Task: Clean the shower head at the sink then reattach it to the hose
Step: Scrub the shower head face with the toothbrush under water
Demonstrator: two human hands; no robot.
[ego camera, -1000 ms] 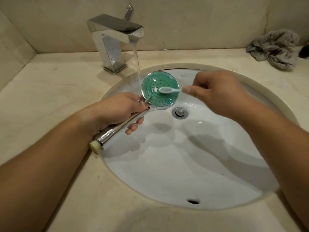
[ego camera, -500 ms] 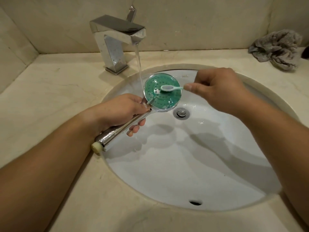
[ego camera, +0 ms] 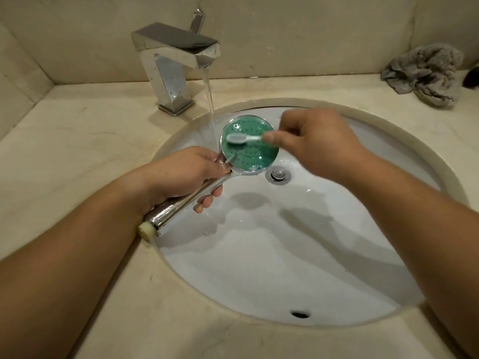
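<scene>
My left hand [ego camera: 181,174] grips the chrome handle of the shower head [ego camera: 250,151], holding its round green face upward over the white sink [ego camera: 259,268]. The handle's cream threaded end [ego camera: 145,230] points back toward me, with no hose on it. My right hand [ego camera: 311,146] pinches a small white toothbrush [ego camera: 242,138], whose bristle head lies on the upper left part of the green face. Water runs from the chrome faucet [ego camera: 176,60] and falls at the left rim of the shower head.
The sink drain plug [ego camera: 278,174] sits just right of the shower head. An overflow hole [ego camera: 300,314] shows at the near sink wall. A crumpled grey cloth [ego camera: 425,73] lies on the beige counter [ego camera: 77,130] at the back right.
The toothbrush head has shifted left and slightly up across the green face. The shower head and my left hand have stayed almost in place under the running water.
</scene>
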